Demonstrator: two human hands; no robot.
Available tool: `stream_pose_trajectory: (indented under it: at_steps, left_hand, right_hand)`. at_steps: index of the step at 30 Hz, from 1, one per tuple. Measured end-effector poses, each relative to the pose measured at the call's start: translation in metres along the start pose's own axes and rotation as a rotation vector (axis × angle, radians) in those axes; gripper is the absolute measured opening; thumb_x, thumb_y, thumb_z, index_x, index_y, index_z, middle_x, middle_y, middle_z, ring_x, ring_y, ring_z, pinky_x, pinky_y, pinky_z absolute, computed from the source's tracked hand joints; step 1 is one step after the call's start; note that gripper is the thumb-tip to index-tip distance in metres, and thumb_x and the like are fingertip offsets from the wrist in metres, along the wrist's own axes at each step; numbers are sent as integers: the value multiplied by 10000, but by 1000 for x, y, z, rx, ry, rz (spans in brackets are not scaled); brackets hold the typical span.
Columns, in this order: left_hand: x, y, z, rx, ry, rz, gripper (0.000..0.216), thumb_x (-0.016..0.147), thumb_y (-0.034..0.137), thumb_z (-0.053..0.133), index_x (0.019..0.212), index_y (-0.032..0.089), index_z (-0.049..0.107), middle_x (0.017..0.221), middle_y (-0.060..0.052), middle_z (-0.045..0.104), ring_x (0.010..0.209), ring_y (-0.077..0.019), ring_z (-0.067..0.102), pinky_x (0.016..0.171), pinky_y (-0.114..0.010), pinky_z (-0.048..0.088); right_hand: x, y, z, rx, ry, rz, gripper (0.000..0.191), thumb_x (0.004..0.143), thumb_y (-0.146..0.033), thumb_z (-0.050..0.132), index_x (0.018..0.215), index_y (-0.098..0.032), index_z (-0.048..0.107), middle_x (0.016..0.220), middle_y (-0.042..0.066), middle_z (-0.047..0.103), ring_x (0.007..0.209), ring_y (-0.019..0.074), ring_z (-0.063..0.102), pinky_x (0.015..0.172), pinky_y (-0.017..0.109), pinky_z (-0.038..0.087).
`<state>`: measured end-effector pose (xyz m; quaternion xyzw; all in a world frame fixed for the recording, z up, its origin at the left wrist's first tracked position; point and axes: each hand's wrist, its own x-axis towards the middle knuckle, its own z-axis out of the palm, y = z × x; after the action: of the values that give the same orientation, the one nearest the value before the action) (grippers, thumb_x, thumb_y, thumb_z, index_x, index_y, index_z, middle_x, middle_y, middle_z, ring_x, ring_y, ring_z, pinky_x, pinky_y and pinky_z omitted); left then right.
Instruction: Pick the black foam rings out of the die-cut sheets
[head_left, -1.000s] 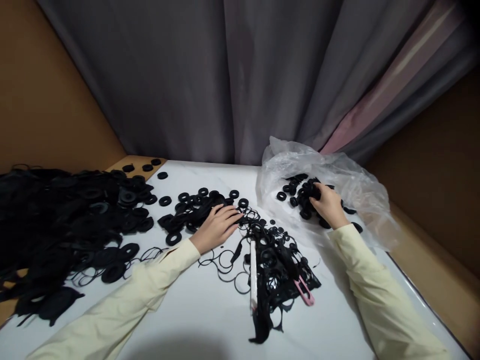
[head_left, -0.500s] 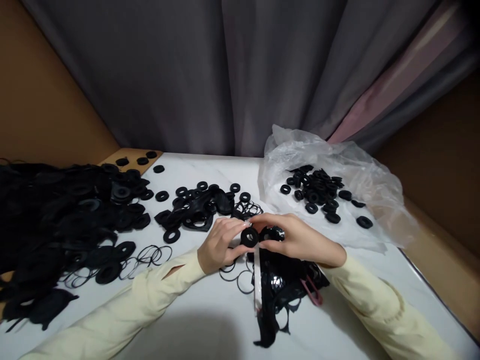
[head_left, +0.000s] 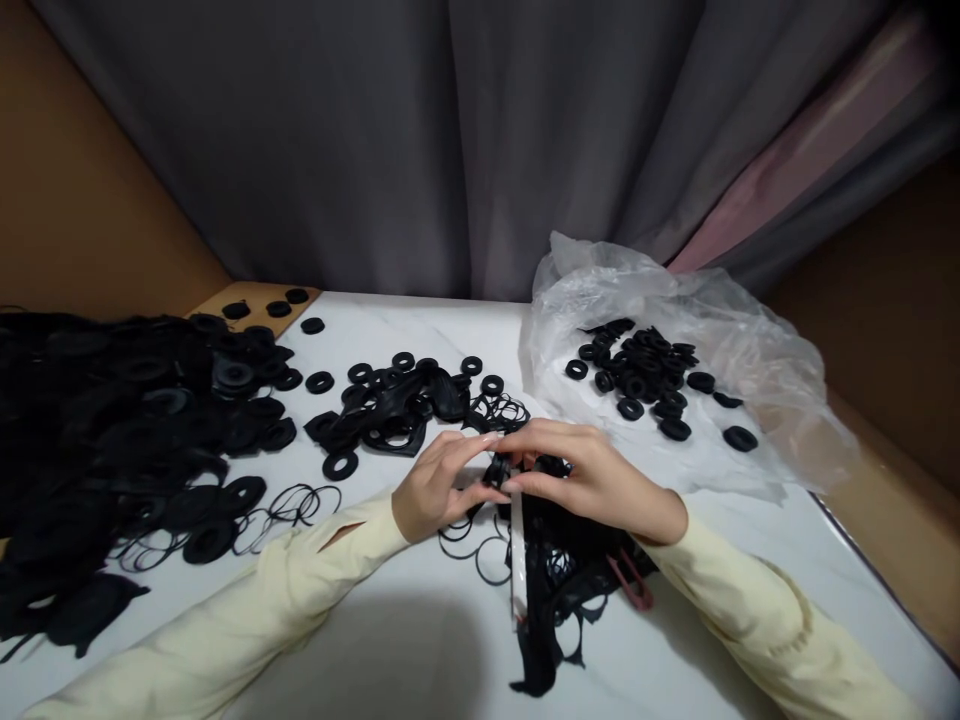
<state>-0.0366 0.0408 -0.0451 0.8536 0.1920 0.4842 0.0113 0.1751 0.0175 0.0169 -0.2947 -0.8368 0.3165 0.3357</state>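
My left hand (head_left: 431,487) pinches a black rubber ring (head_left: 496,470) between its thumb and fingers. From the other side my right hand (head_left: 600,478) closes on the same ring, its fingertips meeting those of the left. The ring is turned nearly edge-on and partly covered by fingers. Just below, a narrow white strip (head_left: 518,565) points toward me. Black rubber scraps (head_left: 541,630) lie under and beside the right hand, with a pink looped object (head_left: 631,582) among them. Thin black loops (head_left: 491,560) rest by the left fingers.
A large dark heap (head_left: 112,420) of rubber parts covers the left side. More rings and scraps (head_left: 405,400) lie mid-table. At the right, a clear plastic bag (head_left: 780,380) carries a pile of black rings (head_left: 645,370). A grey curtain (head_left: 360,150) hangs behind the white table (head_left: 375,640).
The ring has turned from showing its open hole to nearly edge-on. My right fingers have come in from beside it and now close on it with the left.
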Motion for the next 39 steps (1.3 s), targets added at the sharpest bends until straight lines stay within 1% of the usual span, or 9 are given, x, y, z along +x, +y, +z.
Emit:
stream_pose_trajectory:
  at_steps: [3,9,16,20,24,27,31,35,39]
  left_hand:
    - [-2,-1,1,-67,-15,-8,688,782,436,635,1368,226,342,1042,-112,650,814,-191,631,684,-330,558]
    - [-6,-4,-3,-372,-190,-268,880,693,637,605,1408,255,262,1168,-145,592,988,-272,631,849,-409,523]
    - [-6,-4,-5,-553,-58,-598,372,943,293,316,1289,214,428,1084,-96,623,994,-214,577,806,-375,494]
    - [-6,-3,-5,-423,-29,-483,368,895,279,430,1255,213,467,970,-71,606,899,-200,553,784,-373,475]
    - [0,2,-6,-427,-157,-381,656,807,473,555,1377,229,342,1244,-126,512,1122,-285,479,903,-449,432]
    - [2,9,-5,-516,-235,-447,640,843,473,520,1400,242,306,1380,-126,429,1238,-300,422,991,-459,386]
    - [4,16,-1,-572,-256,-662,423,932,336,416,1341,232,383,1286,-99,547,1179,-243,514,992,-394,418]
    - [10,20,2,-759,-107,-814,380,943,330,403,1305,213,387,1255,-114,558,1117,-220,557,955,-381,453]
    - [21,29,-2,-805,-112,-895,349,891,307,514,1232,239,483,1126,-75,600,953,-185,595,833,-317,496]
  right_hand:
    - [1,1,1,17,-45,39,234,870,-239,573,1102,-224,588,981,31,628,865,141,573,783,276,454]
    - [4,-1,1,434,23,452,181,808,-334,638,876,-184,563,626,-53,501,570,92,468,560,225,379]
    - [2,8,-5,1005,-48,602,195,845,-342,598,867,-149,574,541,-54,520,477,60,434,526,207,317]
    - [1,11,-5,1048,-63,605,190,840,-321,614,884,-140,580,536,-50,535,473,56,450,518,197,317]
    - [1,6,3,1019,-25,666,210,820,-325,636,896,-144,561,572,-43,565,492,59,480,530,194,364]
    - [5,0,13,982,7,689,215,816,-330,635,888,-151,539,652,-15,614,542,77,547,591,223,439]
    - [8,-12,11,823,-16,651,209,884,-341,519,954,-146,550,796,35,638,665,118,625,678,276,499]
    - [-18,-30,-16,86,119,603,200,906,-344,463,993,-197,566,851,42,648,738,153,623,665,280,486]
    - [-79,-35,-13,-440,-222,715,299,908,-322,418,647,-209,511,571,7,562,478,136,520,489,274,382]
